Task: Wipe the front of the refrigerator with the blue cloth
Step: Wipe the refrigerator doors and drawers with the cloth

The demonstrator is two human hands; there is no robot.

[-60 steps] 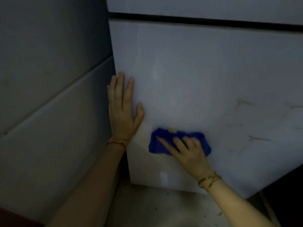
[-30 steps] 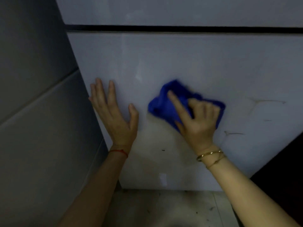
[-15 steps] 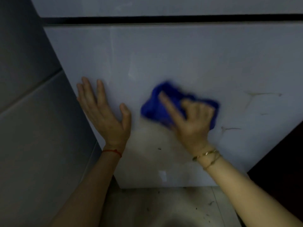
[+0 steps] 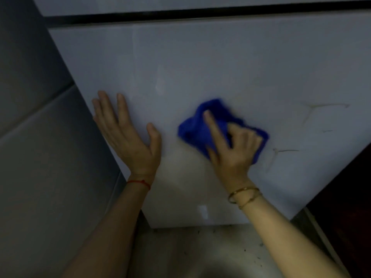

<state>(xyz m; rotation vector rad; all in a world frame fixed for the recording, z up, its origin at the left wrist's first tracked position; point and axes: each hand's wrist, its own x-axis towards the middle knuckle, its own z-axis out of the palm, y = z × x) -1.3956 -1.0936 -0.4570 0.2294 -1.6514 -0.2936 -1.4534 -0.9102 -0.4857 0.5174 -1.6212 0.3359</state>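
Dim, bluish light; the blue cloth (image 4: 202, 127) blurs with motion, corners fall dark.

The blue cloth (image 4: 197, 130), bunched and blurred, lies pressed against the pale lower door of the refrigerator (image 4: 220, 63), under the right hand's fingers (image 4: 212, 129), forefinger straight across it.

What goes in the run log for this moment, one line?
phase: wiping | right hand: presses blue cloth on refrigerator door | left hand: flat on door | streaks: unwiped
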